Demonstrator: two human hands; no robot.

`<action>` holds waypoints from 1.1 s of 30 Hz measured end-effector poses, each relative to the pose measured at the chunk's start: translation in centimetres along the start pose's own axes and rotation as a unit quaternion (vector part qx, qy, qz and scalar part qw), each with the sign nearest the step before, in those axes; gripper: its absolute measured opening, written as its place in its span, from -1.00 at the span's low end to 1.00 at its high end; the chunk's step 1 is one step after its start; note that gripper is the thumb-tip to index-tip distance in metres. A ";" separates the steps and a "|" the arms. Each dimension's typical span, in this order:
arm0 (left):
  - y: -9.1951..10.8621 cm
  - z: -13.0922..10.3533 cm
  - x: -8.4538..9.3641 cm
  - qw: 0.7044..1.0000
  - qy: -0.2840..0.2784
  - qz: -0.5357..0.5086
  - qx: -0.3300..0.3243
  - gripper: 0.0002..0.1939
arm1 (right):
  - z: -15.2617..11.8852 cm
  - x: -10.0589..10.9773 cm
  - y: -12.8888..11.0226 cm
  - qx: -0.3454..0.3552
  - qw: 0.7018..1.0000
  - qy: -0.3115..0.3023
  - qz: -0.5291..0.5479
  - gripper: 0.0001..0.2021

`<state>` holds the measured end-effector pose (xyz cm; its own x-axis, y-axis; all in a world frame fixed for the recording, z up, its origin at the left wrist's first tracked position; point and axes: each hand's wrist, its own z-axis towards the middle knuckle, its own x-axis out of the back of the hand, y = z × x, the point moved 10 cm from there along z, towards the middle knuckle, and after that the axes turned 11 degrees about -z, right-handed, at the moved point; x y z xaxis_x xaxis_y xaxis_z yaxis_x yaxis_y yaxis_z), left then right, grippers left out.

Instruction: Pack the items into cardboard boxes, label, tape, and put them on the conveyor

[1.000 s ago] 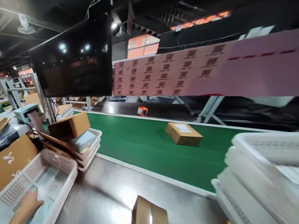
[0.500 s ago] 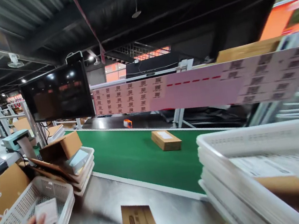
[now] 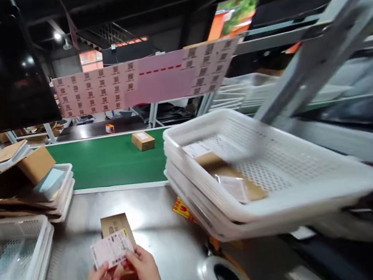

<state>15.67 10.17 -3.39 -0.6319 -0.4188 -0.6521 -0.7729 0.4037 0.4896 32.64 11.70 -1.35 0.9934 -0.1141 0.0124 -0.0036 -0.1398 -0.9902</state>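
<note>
Head | both hands (image 3: 122,276) pinch label (image 3: 111,249) over box (image 3: 116,226) | baskets (image 3: 247,173) crowd right

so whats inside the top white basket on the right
In the top white basket: a paper slip, a brown cardboard piece and a clear bag. Baskets stacked beneath are covered.

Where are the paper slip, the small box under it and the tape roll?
paper slip (image 3: 111,249), head view, middle of its printed face
small box (image 3: 115,224), head view, top face
tape roll (image 3: 224,279), head view, white rim
</note>
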 end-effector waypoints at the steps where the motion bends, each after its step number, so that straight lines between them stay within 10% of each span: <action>1: 1.1 0.2 0.8 0.998 -0.001 0.050 -0.023 -0.53 | -0.1 1.2 -0.9 0.009 1.000 0.002 -0.023 -0.53; 5: 6.6 -0.2 0.2 0.949 -0.020 0.248 -0.196 -0.22 | -1.4 1.8 -4.7 0.112 0.967 -0.119 -0.196 -0.79; 8: 5.4 -1.1 -3.3 0.920 -0.124 0.324 -0.182 -0.21 | -2.4 0.1 -5.7 0.163 0.936 -0.191 -0.245 -0.58; 11: 3.0 -2.0 -5.2 0.916 -0.160 0.338 -0.144 -0.40 | -2.1 -0.2 -5.7 0.149 0.955 -0.144 -0.212 -0.36; 14: 2.8 -2.7 -5.5 0.913 -0.139 0.348 -0.163 -0.44 | -2.1 0.2 -6.0 0.146 0.968 -0.084 -0.187 -0.64; 33: 2.2 -3.3 -5.0 0.890 -0.166 0.388 -0.170 -0.60 | -5.4 -1.3 -9.9 0.343 0.887 -0.080 -0.299 -0.77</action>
<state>16.89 10.45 2.85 -0.9748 0.1663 -0.1485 -0.1192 0.1740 0.9775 30.76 7.90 9.24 0.7980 -0.0728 0.5983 0.5455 0.5092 -0.6657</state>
